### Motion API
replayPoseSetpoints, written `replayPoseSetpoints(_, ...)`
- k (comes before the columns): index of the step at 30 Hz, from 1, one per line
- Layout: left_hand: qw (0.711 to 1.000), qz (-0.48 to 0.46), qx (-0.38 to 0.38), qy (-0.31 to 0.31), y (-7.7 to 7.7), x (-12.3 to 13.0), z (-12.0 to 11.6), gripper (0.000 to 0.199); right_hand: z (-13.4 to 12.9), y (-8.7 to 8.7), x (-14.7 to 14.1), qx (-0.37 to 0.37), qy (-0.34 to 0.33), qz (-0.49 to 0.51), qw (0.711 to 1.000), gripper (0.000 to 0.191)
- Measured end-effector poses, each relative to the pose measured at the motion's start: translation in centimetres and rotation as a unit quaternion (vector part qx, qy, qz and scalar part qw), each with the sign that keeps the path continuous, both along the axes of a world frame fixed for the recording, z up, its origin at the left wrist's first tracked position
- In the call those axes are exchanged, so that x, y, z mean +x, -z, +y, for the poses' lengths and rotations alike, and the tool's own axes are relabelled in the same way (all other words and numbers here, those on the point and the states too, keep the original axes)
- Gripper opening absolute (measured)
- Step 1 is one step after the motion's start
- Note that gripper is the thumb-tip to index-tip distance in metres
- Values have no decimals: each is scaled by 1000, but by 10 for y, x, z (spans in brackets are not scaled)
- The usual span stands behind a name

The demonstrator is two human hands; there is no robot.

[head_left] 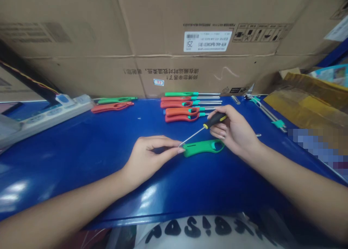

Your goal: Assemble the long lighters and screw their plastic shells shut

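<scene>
My right hand (233,129) is closed around the black and yellow handle of a screwdriver (193,135), whose thin shaft slants down to the left. My left hand (152,156) pinches thumb and forefinger together at the screwdriver's tip; whatever lies between the fingertips is too small to make out. Right beside those fingertips, a green utility lighter (201,148) lies flat on the blue table, its butt end toward my left hand. Its trigger opening is at the right, partly behind my right hand.
Red and green lighters (179,111) with metal tubes lie in a row behind my hands. Two lighter bodies (112,106) without tubes rest near a white power strip (49,120). Metal tubes (268,113) and yellow-taped packaging (304,100) are at right. A cardboard wall (152,31) closes the back.
</scene>
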State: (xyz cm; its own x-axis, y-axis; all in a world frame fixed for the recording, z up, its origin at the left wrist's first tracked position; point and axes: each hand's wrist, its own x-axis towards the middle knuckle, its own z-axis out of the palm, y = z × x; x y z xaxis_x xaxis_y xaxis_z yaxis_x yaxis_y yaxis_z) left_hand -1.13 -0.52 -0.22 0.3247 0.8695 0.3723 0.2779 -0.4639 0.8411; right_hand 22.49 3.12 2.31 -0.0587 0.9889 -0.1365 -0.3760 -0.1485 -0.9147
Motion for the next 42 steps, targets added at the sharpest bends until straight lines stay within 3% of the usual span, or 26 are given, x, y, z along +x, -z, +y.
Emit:
replayPoseSetpoints(8, 1000, 18, -10, 10, 0, -1, -1, 9, -3, -2, 1, 55, 18, -41, 997, 25)
replayPoseSetpoints(13, 999, 23, -32, -7, 3, 1, 0, 8, -8, -7, 1, 150, 54, -109, 981, 23)
replayPoseSetpoints(17, 998, 40, -51, -8, 5, 2, 0, 6, -15, -19, 0, 264, 36, -199, 943, 21)
replayPoseSetpoints(21, 997, 53, -62, 3, 6, 3, -1, 6, -28, -38, -7, 327, -18, -278, 903, 18)
replayPoseSetpoints(26, 995, 63, -78, 20, 7, 3, -3, 6, -39, -51, -20, 408, -39, -352, 842, 44)
replayPoseSetpoints(29, 992, 57, -105, 31, 8, 3, -4, 8, -40, -55, -21, 426, -64, -381, 818, 38)
replayPoseSetpoints(34, 993, 39, -105, 22, 7, 3, -2, 10, -37, -54, -13, 385, -147, -352, 840, 54)
replayPoseSetpoints(38, 995, 21, -98, 28, 6, 4, -2, 13, -33, -45, -10, 412, -103, -314, 849, 52)
replayPoseSetpoints(42, 990, -25, -137, 31, 7, 5, -3, 29, -29, -39, -10, 427, -62, -291, 854, 48)
